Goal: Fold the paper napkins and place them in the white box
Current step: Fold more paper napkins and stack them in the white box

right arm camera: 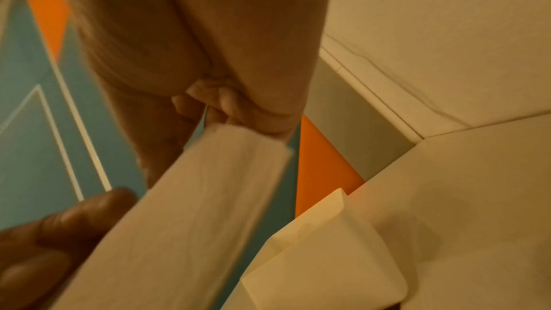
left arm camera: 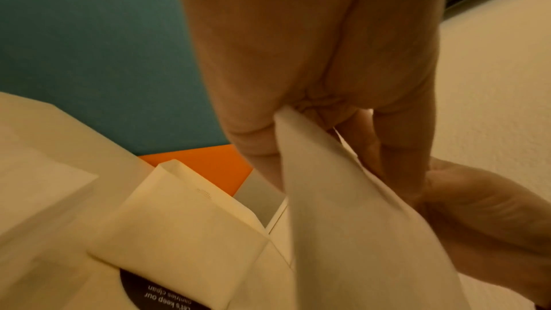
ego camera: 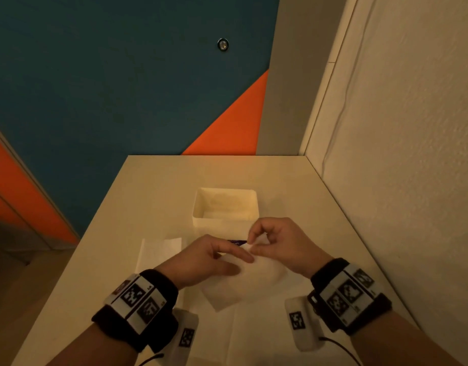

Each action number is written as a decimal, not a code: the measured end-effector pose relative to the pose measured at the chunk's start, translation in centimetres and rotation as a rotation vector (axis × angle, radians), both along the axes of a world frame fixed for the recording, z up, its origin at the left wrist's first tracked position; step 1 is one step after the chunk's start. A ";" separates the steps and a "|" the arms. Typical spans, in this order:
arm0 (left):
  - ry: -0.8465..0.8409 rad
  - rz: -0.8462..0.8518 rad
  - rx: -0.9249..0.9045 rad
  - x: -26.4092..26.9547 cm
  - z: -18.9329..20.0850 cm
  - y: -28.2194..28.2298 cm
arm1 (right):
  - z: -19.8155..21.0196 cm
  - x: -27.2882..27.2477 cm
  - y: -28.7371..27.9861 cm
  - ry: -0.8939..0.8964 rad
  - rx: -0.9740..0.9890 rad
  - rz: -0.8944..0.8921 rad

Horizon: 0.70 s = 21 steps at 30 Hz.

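The white box (ego camera: 225, 220) stands open-topped mid-table, a dark label (ego camera: 236, 242) on its near wall. Just in front of it both hands hold one white paper napkin (ego camera: 232, 283) lifted off the table. My left hand (ego camera: 243, 264) pinches it between thumb and fingers, and the sheet (left arm camera: 343, 220) runs down from that grip. My right hand (ego camera: 251, 245) pinches the napkin's upper corner with thumb and forefinger; the folded edge (right arm camera: 208, 197) hangs below those fingers (right arm camera: 238, 121). The box (left arm camera: 185, 220) sits close below the hands. What is inside the box is unclear.
Another flat napkin (ego camera: 159, 249) lies left of the hands, and more white paper (ego camera: 254, 339) lies near the table's front edge. A white wall (ego camera: 399, 180) runs along the table's right side. The table's left edge (ego camera: 101, 220) drops to the floor.
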<state>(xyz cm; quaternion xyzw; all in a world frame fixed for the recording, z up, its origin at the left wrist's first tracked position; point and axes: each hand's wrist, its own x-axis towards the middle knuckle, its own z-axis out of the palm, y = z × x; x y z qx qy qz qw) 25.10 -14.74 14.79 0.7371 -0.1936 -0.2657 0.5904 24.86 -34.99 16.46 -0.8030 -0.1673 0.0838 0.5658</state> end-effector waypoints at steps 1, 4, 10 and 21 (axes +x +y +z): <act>0.003 0.035 0.000 0.0 -0.2 0.2 | -0.2 0.2 0.5 0.008 0.023 -0.030; 0.063 0.304 -0.063 0.0 -0.9 1.4 | -2.4 1.0 0.9 0.052 0.016 -0.267; 0.056 0.723 -0.032 -0.2 -3.8 6.2 | -9.6 0.3 -0.6 0.346 -0.642 -0.148; -0.044 0.771 0.515 -0.5 -7.6 10.4 | -12.6 -0.8 0.2 0.278 -1.051 -0.028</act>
